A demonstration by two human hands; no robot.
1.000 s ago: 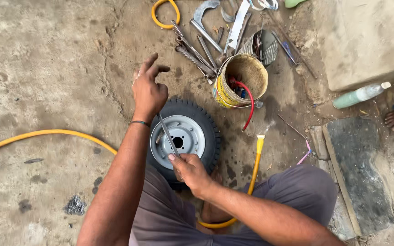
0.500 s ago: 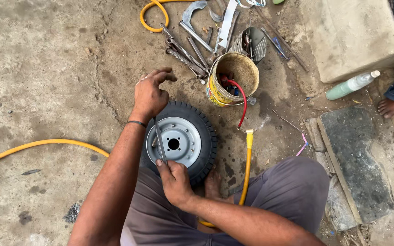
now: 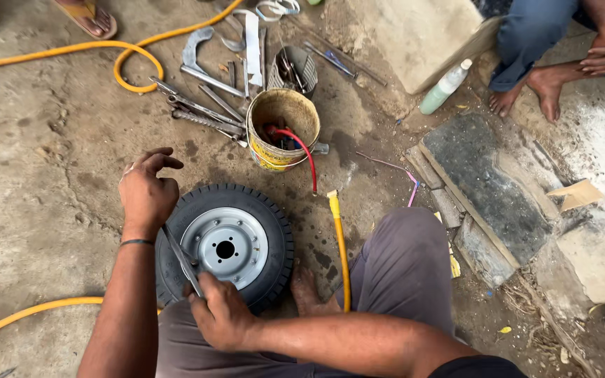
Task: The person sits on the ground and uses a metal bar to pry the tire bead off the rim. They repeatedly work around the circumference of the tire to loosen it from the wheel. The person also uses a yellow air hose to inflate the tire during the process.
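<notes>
Down on the concrete floor (image 3: 29,182), a small black rubber tyre on a grey steel rim (image 3: 225,245) lies flat, touching both hands. The left hand (image 3: 147,192) rests on the tyre's far-left edge, fingers loosely curled and gripping nothing. The right hand (image 3: 222,315), at the near edge, is clenched around a slim metal tyre lever (image 3: 180,257) that slants up toward the left hand. Beyond the left hand stand a dented yellow bucket (image 3: 283,129) and scattered steel spanners (image 3: 204,105). Just right of the right hand runs a yellow hose (image 3: 341,245).
</notes>
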